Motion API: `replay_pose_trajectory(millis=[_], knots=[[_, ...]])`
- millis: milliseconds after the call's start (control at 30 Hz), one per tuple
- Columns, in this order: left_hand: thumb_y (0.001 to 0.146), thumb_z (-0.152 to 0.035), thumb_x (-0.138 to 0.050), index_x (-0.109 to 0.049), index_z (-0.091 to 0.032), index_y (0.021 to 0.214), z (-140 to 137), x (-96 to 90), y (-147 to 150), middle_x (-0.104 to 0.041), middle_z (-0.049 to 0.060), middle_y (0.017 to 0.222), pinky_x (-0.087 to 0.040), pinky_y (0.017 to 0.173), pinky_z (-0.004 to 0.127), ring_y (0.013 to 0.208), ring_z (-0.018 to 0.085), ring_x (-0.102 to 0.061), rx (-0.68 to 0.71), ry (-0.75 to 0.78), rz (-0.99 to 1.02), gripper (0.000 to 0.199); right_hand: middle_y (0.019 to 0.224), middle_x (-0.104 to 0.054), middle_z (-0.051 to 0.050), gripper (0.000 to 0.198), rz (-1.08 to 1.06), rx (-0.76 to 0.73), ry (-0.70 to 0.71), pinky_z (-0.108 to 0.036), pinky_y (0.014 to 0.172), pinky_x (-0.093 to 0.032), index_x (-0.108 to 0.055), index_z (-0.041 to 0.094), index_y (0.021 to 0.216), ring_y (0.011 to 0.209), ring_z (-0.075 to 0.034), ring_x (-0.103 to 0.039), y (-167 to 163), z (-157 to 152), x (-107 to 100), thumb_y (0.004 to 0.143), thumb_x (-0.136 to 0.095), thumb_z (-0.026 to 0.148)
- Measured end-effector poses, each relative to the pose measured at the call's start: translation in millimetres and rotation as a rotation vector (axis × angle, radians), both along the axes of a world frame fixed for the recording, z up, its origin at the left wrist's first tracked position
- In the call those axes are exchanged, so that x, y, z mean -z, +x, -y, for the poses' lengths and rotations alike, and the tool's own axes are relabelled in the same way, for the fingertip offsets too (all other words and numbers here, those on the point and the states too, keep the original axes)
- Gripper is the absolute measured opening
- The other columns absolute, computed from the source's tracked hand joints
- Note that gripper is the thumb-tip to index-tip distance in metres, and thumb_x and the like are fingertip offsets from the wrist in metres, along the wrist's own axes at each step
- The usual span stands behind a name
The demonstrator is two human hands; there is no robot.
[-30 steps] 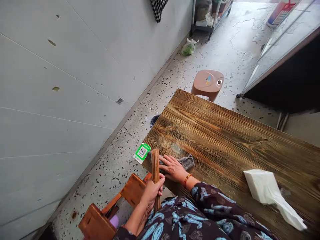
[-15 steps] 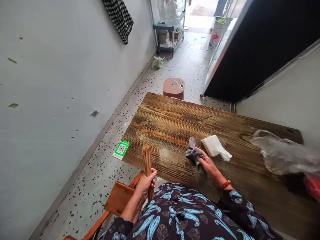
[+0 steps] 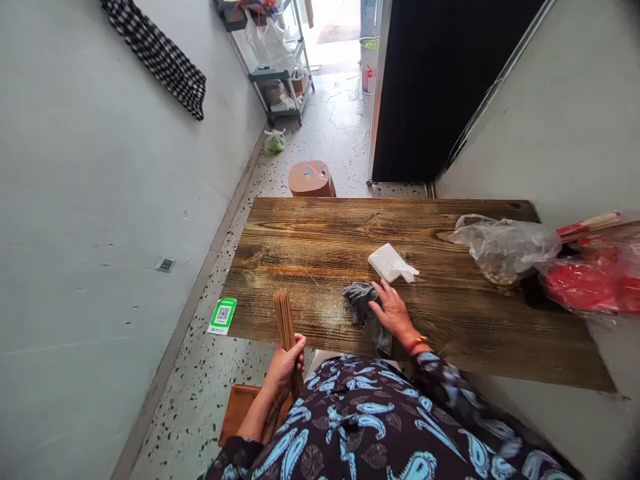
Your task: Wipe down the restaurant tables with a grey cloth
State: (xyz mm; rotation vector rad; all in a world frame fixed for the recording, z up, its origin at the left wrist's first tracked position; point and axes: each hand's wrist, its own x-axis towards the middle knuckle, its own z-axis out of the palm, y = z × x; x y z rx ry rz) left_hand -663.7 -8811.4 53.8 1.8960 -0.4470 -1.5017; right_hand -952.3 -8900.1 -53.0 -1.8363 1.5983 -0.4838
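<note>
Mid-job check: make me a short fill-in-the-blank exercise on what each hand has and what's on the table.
1. The bundle of thin brown sticks is gripped by the ____.
2. The grey cloth is at the fingers of the ____.
3. The border on the QR-code card is coloured ____.

Missing words: left hand; right hand; green.

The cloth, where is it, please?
In the head view, the cloth lies right of centre on the table, below-left of the white packet, partly under the right hand.
</note>
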Motion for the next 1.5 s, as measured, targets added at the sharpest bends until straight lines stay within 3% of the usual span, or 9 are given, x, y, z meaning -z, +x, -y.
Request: replay_pose_trajectory(millis=[133, 267, 433, 633, 867, 1000, 1133, 1300, 1500], knots=[[0.057, -0.063, -0.080, -0.053, -0.021, 0.086, 6, -3.6, -15, -0.044, -0.012, 0.045, -0.033, 0.041, 0.020, 0.036, 0.006, -0.036, 0.072, -0.017, 0.003, 0.058, 0.164, -0.023, -0.005, 0.073, -0.121, -0.298, 0.005, -0.072, 0.113, -0.012, -0.043, 0.037, 0.146, 0.150, -0.042, -0.013, 51, -17, 4, 0.080, -0.071, 0.048], [0.053, -0.063, -0.082, -0.054, -0.019, 0.086, 24, 2.0, -26, -0.045, -0.011, 0.046, -0.031, 0.041, 0.019, 0.037, 0.006, -0.038, 0.126, -0.023, 0.035, 0.062, 0.163, -0.027, 0.003, 0.064, -0.045, -0.547, -0.017, -0.059, 0.120, -0.011, -0.045, 0.043, 0.144, 0.151, -0.032, -0.016, 23, -53, 21, 0.084, -0.069, 0.042], [0.046, -0.065, -0.084, -0.054, -0.019, 0.084, 57, 18.0, -42, -0.044, -0.011, 0.044, -0.031, 0.038, 0.021, 0.035, 0.007, -0.037, 0.242, -0.037, 0.046, 0.067, 0.159, -0.036, 0.002, 0.057, -0.215, -0.017, -0.019, -0.057, 0.117, -0.024, -0.053, 0.041, 0.139, 0.148, -0.031, -0.024, -93, -93, 38, 0.087, -0.057, 0.018], [0.054, -0.063, -0.081, -0.052, -0.021, 0.083, 94, 21.0, -87, -0.044, -0.011, 0.047, -0.032, 0.040, 0.021, 0.037, 0.007, -0.037, 0.424, -0.099, 0.040, 0.059, 0.148, -0.047, -0.017, 0.047, -0.372, 0.685, -0.030, -0.052, 0.106, -0.041, -0.054, 0.020, 0.140, 0.131, -0.033, -0.046, -181, -59, 10, 0.094, -0.044, 0.026], [0.063, -0.050, -0.076, -0.051, -0.022, 0.077, 112, 15.8, -169, -0.045, -0.010, 0.049, -0.033, 0.040, 0.021, 0.039, 0.008, -0.038, 0.732, -0.151, 0.032, 0.041, 0.148, -0.051, -0.008, 0.054, 0.264, 0.495, -0.065, -0.053, 0.114, -0.033, -0.056, 0.029, 0.136, 0.142, -0.032, -0.037, -83, -25, -43, 0.087, -0.062, 0.050], [0.056, -0.036, -0.079, -0.057, -0.021, 0.075, 106, 20.7, -204, -0.058, -0.003, 0.059, -0.046, 0.054, 0.025, 0.058, 0.017, -0.058, 0.844, -0.296, 0.021, 0.032, 0.122, -0.069, -0.009, 0.057, 1.137, 0.721, 0.087, -0.047, 0.099, -0.049, -0.059, 0.025, 0.123, 0.114, -0.028, -0.064, -13, -20, -54, 0.082, -0.061, 0.064], [0.053, -0.030, -0.080, -0.065, -0.020, 0.085, 106, 18.1, -227, -0.068, 0.004, 0.077, -0.053, 0.073, 0.032, 0.085, 0.027, -0.066, 0.901, -0.368, 0.026, 0.037, 0.084, -0.074, -0.005, 0.047, 1.325, 0.978, 0.114, -0.044, 0.086, -0.054, -0.060, 0.023, 0.088, 0.086, -0.026, -0.071, -9, -3, -74, 0.074, -0.067, 0.067], [0.059, -0.044, -0.082, -0.065, -0.018, 0.104, 123, 18.2, -209, -0.071, 0.006, 0.087, -0.052, 0.072, 0.031, 0.078, 0.021, -0.066, 0.909, -0.285, -0.062, 0.055, 0.058, -0.059, 0.002, 0.051, 0.870, 0.935, -0.061, -0.030, 0.057, -0.052, -0.052, 0.022, 0.084, 0.053, -0.016, -0.061, -103, 32, -97, 0.089, -0.035, 0.070], [0.048, -0.067, -0.081, -0.065, -0.019, 0.095, 117, 44.8, -123, -0.067, 0.003, 0.074, -0.053, 0.064, 0.032, 0.070, 0.021, -0.066, 0.693, -0.087, 0.089, 0.069, 0.090, -0.070, -0.007, 0.032, 0.347, 0.834, -0.046, -0.038, 0.087, -0.050, -0.061, 0.022, 0.099, 0.091, -0.025, -0.066, -224, 75, -64, 0.078, -0.070, 0.045]])
